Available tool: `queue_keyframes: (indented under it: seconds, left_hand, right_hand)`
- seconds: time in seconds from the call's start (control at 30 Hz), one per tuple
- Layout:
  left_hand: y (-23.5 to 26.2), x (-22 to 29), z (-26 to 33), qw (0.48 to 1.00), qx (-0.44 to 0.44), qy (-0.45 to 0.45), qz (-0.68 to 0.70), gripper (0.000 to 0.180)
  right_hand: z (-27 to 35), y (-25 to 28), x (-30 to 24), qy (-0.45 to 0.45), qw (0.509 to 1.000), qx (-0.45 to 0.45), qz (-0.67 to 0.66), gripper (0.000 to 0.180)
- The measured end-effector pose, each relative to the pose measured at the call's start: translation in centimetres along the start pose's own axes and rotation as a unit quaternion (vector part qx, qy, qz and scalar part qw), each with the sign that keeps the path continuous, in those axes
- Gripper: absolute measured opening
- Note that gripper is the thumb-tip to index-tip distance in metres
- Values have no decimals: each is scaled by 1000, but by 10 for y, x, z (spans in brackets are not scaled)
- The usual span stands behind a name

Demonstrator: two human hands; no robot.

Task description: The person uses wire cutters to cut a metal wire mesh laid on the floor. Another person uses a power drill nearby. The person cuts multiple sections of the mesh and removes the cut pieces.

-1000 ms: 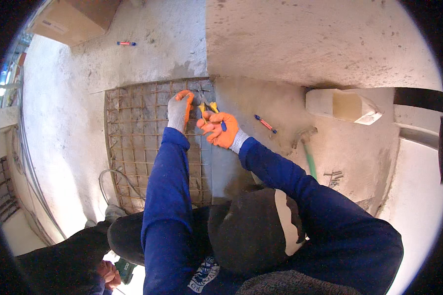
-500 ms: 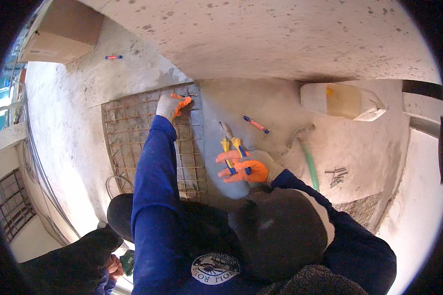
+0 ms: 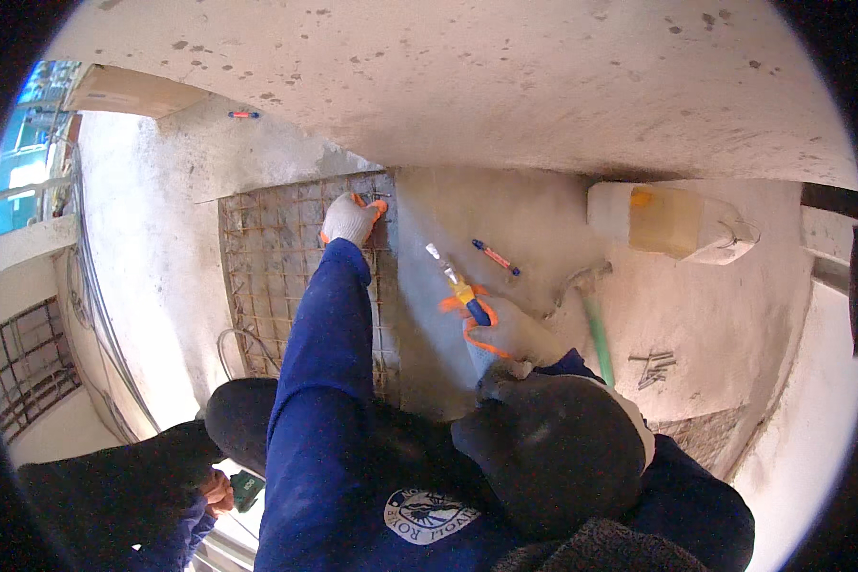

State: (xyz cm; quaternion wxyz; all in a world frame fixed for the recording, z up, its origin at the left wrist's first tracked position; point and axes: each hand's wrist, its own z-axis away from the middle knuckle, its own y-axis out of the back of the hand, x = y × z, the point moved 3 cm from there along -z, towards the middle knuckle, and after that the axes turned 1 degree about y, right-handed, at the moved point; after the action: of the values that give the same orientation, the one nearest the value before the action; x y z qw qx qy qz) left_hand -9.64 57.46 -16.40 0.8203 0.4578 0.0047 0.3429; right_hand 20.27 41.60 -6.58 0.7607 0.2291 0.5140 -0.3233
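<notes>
My left hand [image 3: 352, 219], in a pale knit glove with an orange palm, reaches to the upper right corner of a rusty rod mesh [image 3: 272, 238] set in the rough surface. Its fingers are closed at the corner rods; whatever is between them is too small to make out. To the right, my right hand [image 3: 505, 329], gloved alike, grips pliers [image 3: 464, 292] with yellow and blue handles. Their metal jaws point up and left, apart from the mesh. The palm side of this hand is mostly hidden.
A red and blue stick [image 3: 496, 257] lies beyond the pliers. Farther right are a green-handled hammer [image 3: 598, 334], short metal pieces [image 3: 654, 367] and a clear container of yellowish liquid [image 3: 672, 224]. Cables [image 3: 95, 296] run at left. Another person's hand [image 3: 217, 491] shows lower left.
My right hand has turned over, back up, and the plier handles have gone from spread to close together. My left hand's back is turned up more at the mesh corner. The view has shifted slightly.
</notes>
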Motion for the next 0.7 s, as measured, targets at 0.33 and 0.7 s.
queue_keyframes:
  seconds: [0.33, 0.7]
  left_hand:
    - [186, -81, 88, 974, -84, -86, -190, 41]
    - [244, -158, 284, 984, -60, 137, -94, 41]
  right_hand:
    - [-2, 100, -24, -113, 892, 83, 430, 40]
    - [-45, 120, 1, -159, 820, 15, 550, 54]
